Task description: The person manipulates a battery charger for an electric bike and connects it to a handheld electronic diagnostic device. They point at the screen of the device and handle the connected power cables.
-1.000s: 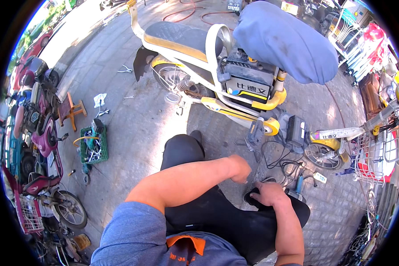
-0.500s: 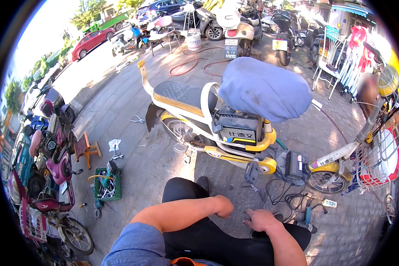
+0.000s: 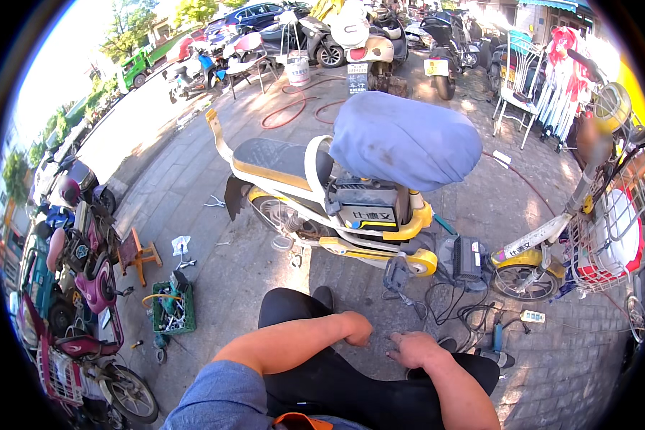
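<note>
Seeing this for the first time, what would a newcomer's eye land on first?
Probably the bulky blue cover, above the picture's middle, on the yellow-and-white scooter. Next, likely, the left hand and right hand, close but apart at lower middle, then the green tool basket on the ground to their left.

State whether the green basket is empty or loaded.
Loaded, not empty: assorted tools show inside the green basket through its open top.
</note>
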`<action>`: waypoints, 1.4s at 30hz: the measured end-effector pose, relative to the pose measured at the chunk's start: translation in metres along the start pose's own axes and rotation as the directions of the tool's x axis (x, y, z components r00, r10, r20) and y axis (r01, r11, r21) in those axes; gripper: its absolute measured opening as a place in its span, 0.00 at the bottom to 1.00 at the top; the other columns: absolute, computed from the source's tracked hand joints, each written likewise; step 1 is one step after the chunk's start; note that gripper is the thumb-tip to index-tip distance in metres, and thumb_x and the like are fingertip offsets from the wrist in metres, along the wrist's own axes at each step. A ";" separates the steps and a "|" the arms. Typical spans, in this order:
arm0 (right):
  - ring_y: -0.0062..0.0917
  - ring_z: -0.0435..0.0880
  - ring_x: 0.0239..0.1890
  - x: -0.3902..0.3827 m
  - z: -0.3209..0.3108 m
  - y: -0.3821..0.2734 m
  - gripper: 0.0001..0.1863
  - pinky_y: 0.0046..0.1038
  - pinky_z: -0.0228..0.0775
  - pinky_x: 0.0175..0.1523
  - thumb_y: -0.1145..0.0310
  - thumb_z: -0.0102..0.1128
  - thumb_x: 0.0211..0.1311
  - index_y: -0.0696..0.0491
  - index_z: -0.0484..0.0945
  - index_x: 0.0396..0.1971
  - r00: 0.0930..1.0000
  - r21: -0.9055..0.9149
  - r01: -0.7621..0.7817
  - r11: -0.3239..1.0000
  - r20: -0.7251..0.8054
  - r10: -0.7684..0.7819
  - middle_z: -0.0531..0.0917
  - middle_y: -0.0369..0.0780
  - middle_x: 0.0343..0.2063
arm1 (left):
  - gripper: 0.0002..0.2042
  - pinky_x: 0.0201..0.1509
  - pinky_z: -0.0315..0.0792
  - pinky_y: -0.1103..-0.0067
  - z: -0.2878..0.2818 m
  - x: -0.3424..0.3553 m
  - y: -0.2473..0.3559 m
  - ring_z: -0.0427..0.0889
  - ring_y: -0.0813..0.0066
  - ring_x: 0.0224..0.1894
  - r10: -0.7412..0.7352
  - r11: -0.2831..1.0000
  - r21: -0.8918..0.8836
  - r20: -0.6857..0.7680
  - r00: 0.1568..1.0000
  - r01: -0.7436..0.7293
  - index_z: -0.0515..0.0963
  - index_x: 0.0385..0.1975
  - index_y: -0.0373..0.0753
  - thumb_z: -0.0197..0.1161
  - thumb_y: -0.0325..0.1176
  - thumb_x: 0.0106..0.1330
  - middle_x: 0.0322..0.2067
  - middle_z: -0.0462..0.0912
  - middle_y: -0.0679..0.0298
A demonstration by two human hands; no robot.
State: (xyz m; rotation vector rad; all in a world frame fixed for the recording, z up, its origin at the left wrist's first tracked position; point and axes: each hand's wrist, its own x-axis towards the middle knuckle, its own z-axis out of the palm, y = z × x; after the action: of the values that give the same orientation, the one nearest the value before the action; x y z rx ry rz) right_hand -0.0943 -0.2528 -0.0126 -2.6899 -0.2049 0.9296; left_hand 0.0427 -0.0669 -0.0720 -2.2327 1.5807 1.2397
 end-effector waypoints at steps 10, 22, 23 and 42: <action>0.50 0.84 0.60 -0.001 -0.006 -0.004 0.33 0.47 0.76 0.65 0.44 0.60 0.73 0.51 0.76 0.67 0.998 0.014 0.029 0.999 0.051 -0.030 0.86 0.53 0.56 | 0.24 0.61 0.78 0.56 -0.009 0.000 0.006 0.86 0.44 0.57 0.007 1.000 -0.006 0.002 1.000 -0.007 0.87 0.54 0.38 0.60 0.52 0.74 0.52 0.89 0.47; 0.50 0.85 0.59 0.007 0.010 0.008 0.32 0.48 0.78 0.61 0.44 0.65 0.70 0.52 0.77 0.62 0.997 0.017 0.082 0.996 -0.009 -0.082 0.87 0.52 0.54 | 0.21 0.57 0.79 0.55 0.004 0.018 -0.002 0.88 0.45 0.54 0.004 1.000 -0.011 -0.028 1.000 -0.004 0.89 0.49 0.37 0.62 0.47 0.69 0.49 0.90 0.48; 0.50 0.85 0.59 0.006 0.009 0.007 0.32 0.48 0.78 0.61 0.44 0.65 0.70 0.52 0.77 0.62 0.997 0.013 0.080 0.997 -0.008 -0.080 0.87 0.52 0.54 | 0.22 0.57 0.79 0.55 0.003 0.018 -0.002 0.87 0.45 0.54 0.003 1.000 0.000 -0.010 1.000 -0.003 0.87 0.53 0.39 0.61 0.49 0.71 0.50 0.89 0.48; 0.50 0.84 0.61 0.000 -0.005 -0.002 0.36 0.46 0.76 0.64 0.43 0.63 0.71 0.52 0.75 0.69 0.997 -0.006 0.040 0.999 0.067 -0.040 0.86 0.52 0.57 | 0.21 0.55 0.82 0.55 -0.009 0.013 0.003 0.89 0.46 0.52 -0.164 0.986 -0.054 -0.192 0.968 0.156 0.89 0.46 0.38 0.60 0.50 0.72 0.47 0.91 0.48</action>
State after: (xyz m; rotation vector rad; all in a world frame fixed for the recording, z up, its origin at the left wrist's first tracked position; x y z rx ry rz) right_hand -0.0913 -0.2522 -0.0087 -2.6530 -0.2752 1.0095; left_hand 0.0465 -0.0819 -0.0739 -2.5174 1.4122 1.0440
